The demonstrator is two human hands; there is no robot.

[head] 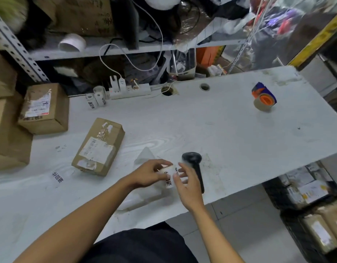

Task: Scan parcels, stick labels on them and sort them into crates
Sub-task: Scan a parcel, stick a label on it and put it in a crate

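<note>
Two hands meet over the desk's [230,130] near edge, both on a small white label roll [168,176] printed with black characters. The left hand [147,174] grips the roll from its left side, fingers curled round it; the right hand [184,184] pinches at the roll's right end with thumb and fingertips, apparently at the free end of a label, though blur hides the edge itself. A black scanner [195,168] lies on the desk just beside the right hand, toward the near edge, held by neither hand. One parcel [99,147] lies flat left of the hands, its printed shipping label face up, well clear of the fingers; a second parcel [44,108] sits at the desk's left edge. Spare label rolls [96,97] stand by the power strip [129,90] at the far edge, and a tape dispenser [264,97] rests near the far right corner. Crates [304,196] with parcels stand on the floor right of the desk. Judged step: peeling a label, scanning seemingly done for the nearer parcel. The next move calls for freeing the label cleanly, then carrying it left and pressing it flat onto that parcel without covering the barcode.
</note>
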